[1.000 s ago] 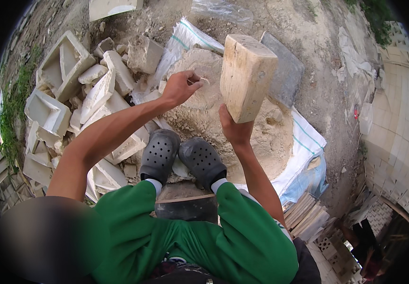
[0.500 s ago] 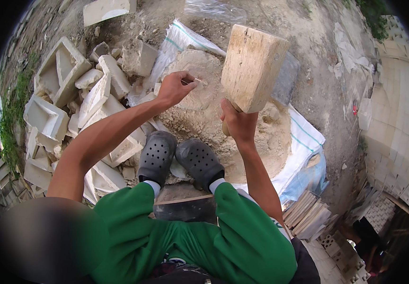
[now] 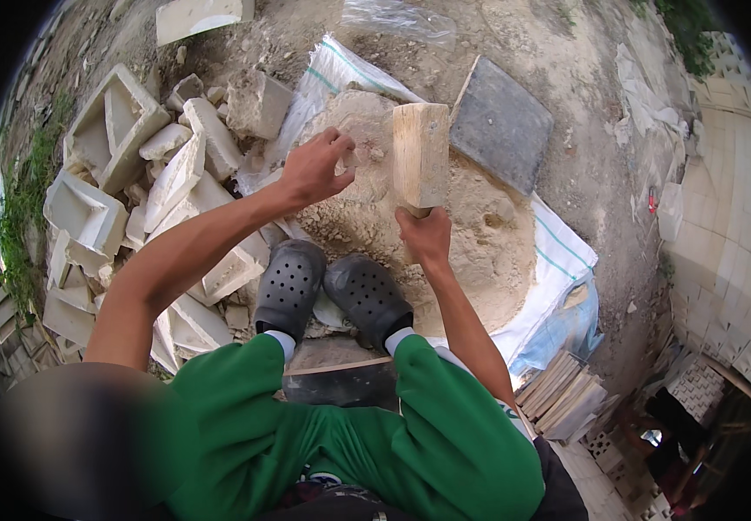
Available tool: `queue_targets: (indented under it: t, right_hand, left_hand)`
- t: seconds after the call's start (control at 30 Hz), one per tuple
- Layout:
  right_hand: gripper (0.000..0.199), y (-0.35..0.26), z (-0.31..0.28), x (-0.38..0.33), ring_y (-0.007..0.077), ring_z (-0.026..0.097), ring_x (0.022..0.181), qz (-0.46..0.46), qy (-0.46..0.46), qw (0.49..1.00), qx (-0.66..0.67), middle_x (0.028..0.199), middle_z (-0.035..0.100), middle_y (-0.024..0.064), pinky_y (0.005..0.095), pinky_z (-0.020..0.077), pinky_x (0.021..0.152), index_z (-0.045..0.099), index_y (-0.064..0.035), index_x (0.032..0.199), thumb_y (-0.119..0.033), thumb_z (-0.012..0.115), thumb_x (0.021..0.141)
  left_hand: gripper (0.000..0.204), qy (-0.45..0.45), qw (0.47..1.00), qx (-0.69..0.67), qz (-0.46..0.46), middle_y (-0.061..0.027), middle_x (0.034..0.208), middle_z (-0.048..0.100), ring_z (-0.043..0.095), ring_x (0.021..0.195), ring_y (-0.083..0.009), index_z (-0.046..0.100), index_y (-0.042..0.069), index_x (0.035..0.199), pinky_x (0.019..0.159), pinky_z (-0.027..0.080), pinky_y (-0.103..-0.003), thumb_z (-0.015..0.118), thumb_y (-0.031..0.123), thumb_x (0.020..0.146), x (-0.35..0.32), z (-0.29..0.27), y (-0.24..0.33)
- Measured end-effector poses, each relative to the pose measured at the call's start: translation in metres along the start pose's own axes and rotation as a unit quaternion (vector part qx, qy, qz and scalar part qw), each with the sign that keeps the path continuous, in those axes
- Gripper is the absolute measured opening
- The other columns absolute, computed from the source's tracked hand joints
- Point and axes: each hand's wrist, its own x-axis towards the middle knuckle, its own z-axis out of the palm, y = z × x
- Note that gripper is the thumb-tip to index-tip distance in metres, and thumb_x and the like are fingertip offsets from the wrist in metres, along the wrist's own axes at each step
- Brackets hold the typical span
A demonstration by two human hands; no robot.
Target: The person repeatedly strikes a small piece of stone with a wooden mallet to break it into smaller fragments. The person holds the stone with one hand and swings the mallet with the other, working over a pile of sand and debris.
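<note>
My right hand (image 3: pixel 425 235) is closed round the handle of a wooden mallet (image 3: pixel 420 158). The block-shaped mallet head stands above the fist, over a mound of pale crushed material (image 3: pixel 471 247). My left hand (image 3: pixel 313 167) is at the left of the mallet, above a broad, flat-topped stone (image 3: pixel 367 117) dusted with powder. Its thumb and fingers are apart, and nothing shows between them. The mound and stone lie on a white woven sack (image 3: pixel 564 246) with green stripes.
Broken pale moulded pieces (image 3: pixel 180 178) are heaped at the left. A dark grey slab (image 3: pixel 502 124) lies beyond the mound at the right. My grey clogs (image 3: pixel 367 291) stand at the mound's near edge. Stacked thin slats (image 3: pixel 562 395) lie at the lower right.
My right hand has lowered the mallet and moved slightly left, uncovering the dark slab. My left hand has drawn back a little left, and its fingers have spread from a pinch.
</note>
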Motion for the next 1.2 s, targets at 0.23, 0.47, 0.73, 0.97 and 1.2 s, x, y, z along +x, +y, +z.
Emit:
queue_targets:
  t: [0.23,0.47,0.73,0.97,1.2]
  right_hand:
    - [0.045,0.019,0.005,-0.019,0.0413,0.073,0.094,-0.146,0.096,0.984,-0.034,0.097,0.073,0.0253,0.0431,0.0567,0.076,0.061,0.0018,0.113,-0.025,0.080,0.082]
    - [0.046,0.007,0.024,-0.026,0.0450,0.071,0.094,-0.161,0.015,0.986,-0.035,0.095,0.072,0.0285,0.0477,0.0561,0.078,0.059,0.0002,0.119,-0.024,0.076,0.083]
    - [0.047,-0.018,0.013,-0.013,0.0416,0.073,0.088,-0.098,-0.025,0.994,0.042,0.092,0.072,0.0283,0.0450,0.0567,0.077,0.063,0.0064,0.111,-0.028,0.075,0.082]
    - [0.048,-0.024,0.009,-0.014,0.0337,0.075,0.084,-0.076,-0.011,0.994,0.075,0.092,0.074,0.0230,0.0417,0.0567,0.076,0.065,0.0082,0.110,-0.030,0.077,0.083]
    - [0.040,-0.007,0.013,-0.008,0.0228,0.068,0.064,-0.109,0.000,0.992,0.060,0.082,0.071,0.0156,0.0359,0.0533,0.059,0.063,0.0078,0.104,-0.025,0.077,0.086]
  left_hand:
    - [0.037,0.022,0.999,0.030,0.005,-0.0126,0.109,0.059,0.063,0.105,-0.0327,0.061,0.008,0.113,0.086,0.053,-0.045,0.072,0.027,0.084,-0.006,-0.014,-0.023]
    - [0.040,0.008,0.997,0.073,0.012,-0.0122,0.114,0.058,0.059,0.113,-0.0299,0.061,0.007,0.116,0.094,0.049,-0.043,0.073,0.030,0.085,-0.012,-0.017,-0.027]
    - [0.033,0.052,0.987,0.107,0.108,-0.0069,0.123,0.059,0.056,0.118,-0.0245,0.067,0.012,0.112,0.101,0.042,-0.043,0.073,0.032,0.087,-0.010,-0.018,-0.023]
    - [0.014,0.019,0.984,0.124,0.129,-0.0016,0.106,0.064,0.058,0.110,-0.0208,0.074,0.016,0.098,0.096,0.041,-0.040,0.075,0.025,0.087,0.007,-0.004,-0.015]
    - [0.021,0.012,0.993,0.093,0.069,-0.0034,0.107,0.065,0.058,0.109,-0.0234,0.072,0.014,0.100,0.095,0.041,-0.041,0.077,0.027,0.084,0.015,0.001,-0.007]
